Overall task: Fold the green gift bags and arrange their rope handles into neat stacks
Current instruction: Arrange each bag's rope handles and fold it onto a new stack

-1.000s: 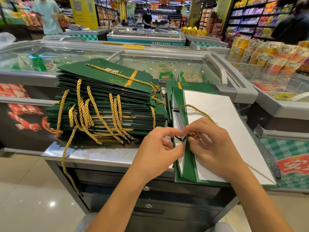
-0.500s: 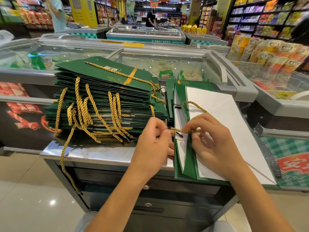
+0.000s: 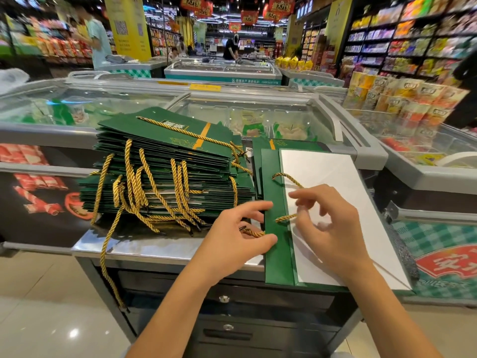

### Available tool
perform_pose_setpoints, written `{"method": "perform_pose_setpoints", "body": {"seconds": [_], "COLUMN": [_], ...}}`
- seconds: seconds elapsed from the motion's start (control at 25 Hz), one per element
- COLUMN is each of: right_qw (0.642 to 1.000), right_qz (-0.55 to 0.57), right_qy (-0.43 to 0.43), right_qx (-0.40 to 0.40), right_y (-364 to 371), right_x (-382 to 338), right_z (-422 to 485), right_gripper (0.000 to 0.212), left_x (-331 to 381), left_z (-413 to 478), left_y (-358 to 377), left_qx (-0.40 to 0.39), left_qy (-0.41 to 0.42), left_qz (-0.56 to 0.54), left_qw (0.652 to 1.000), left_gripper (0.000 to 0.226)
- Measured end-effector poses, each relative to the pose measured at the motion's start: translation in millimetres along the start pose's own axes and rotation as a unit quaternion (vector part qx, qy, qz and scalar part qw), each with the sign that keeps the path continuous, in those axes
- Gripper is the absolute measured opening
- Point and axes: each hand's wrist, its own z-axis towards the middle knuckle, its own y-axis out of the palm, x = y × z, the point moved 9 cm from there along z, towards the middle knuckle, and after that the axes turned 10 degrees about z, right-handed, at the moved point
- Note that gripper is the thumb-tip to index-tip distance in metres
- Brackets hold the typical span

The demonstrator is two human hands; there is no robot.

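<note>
Green gift bag point(image 3: 277, 254) lay lengthwise between both hands, left hand point(image 3: 232, 241) pinching its rope handle point(image 3: 284, 218), right hand point(image 3: 333, 228) grip unclear.

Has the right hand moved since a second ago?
Yes: the right hand has pulled rightward, its fingertips now off the bag's green folded edge and over the white panel.
</note>
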Motion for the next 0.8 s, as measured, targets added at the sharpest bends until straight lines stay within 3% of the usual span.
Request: {"method": "perform_pose_setpoints", "body": {"seconds": [0.12, 0.28, 0.36, 0.52, 0.6, 0.72, 0.8], "right_qw": [0.998, 0.984, 0.975, 0.985, 0.989, 0.954, 0.948], "right_qz": [-0.037, -0.047, -0.07, -0.028, 0.005, 0.12, 0.13], "right_qy": [-0.035, 0.095, 0.114, 0.128, 0.143, 0.234, 0.247], "right_qx": [0.041, -0.145, -0.178, -0.116, -0.022, 0.141, 0.154], "right_y": [-14.6, 2.0, 8.0, 2.6, -15.3, -39.7, -39.5], "right_x": [-12.4, 8.1, 21.3, 30.0, 36.3, 54.0, 55.3], "right_z": [2.8, -7.1, -18.4, -18.7, -16.5, -23.2, -24.6], "right_gripper": [0.018, 0.026, 0.026, 0.008, 0.012, 0.013, 0.013], "left_x": [0.3, 0.3, 0.7, 0.2, -2.0, -4.0, -3.2], "left_z": [-2.6, -5.1, -5.8, -5.7, -5.7, -5.5, -4.7], "left_y": [2.0, 1.6, 2.7, 4.6, 5.6, 5.5, 5.5], "left_qx": [-0.013, -0.007, -0.013, -0.009, -0.011, -0.007, -0.006], "left_qy": [-0.006, -0.01, -0.009, -0.008, -0.018, -0.024, -0.028], "left_qz": [0.014, 0.025, 0.037, 0.033, 0.011, 0.011, 0.004], "left_qw": [1.0, 1.0, 0.999, 0.999, 1.0, 1.0, 1.0], "left_gripper": [0.056, 0.058, 0.06, 0.058, 0.058, 0.058, 0.059]}}
